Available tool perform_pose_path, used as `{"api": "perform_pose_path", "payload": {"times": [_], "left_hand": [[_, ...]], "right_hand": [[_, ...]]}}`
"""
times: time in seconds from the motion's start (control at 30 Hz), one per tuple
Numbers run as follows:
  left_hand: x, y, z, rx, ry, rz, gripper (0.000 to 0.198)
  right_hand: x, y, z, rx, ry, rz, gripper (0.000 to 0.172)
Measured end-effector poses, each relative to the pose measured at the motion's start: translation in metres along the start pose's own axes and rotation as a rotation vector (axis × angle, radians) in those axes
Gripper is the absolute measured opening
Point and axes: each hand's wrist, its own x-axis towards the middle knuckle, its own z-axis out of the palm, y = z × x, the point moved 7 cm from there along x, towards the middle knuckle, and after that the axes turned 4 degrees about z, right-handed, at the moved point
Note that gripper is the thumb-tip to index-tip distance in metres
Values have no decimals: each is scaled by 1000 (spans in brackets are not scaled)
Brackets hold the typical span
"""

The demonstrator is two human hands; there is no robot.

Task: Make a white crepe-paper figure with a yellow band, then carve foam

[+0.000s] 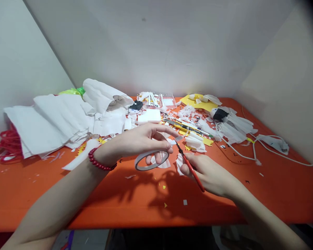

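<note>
My left hand [148, 139], with a red bead bracelet [101, 162] on its wrist, holds a white roll of tape [139, 164] above the orange table. Its index finger reaches out to a small strip of tape [178, 138] beside the scissor tips. In my right hand [208, 172] is a pair of red-handled scissors [194, 172], the dark blades pointing up and left toward that strip. Whether the blades touch the strip I cannot tell. Pieces of thin white paper [181, 163] lie beneath and behind the hands.
Large white paper sheets [54, 121] and red cord [9, 146] are at left. Behind my hands lie scraps, a yellow cutter [176, 124], pens and a clear box [169, 100]. White tissue figures [232, 126] and white string [240, 154] lie at right. Walls stand on three sides.
</note>
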Motion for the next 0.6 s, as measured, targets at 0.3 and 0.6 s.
{"api": "perform_pose_path", "payload": {"times": [0.3,0.6], "left_hand": [[-23,4,-18,149,132,-129,61],[-150,-28,-111,823,944,-417,86]], "right_hand": [[-15,36,-18,-53,80,122,31],[-18,131,-32,-398,167,501,44]]}}
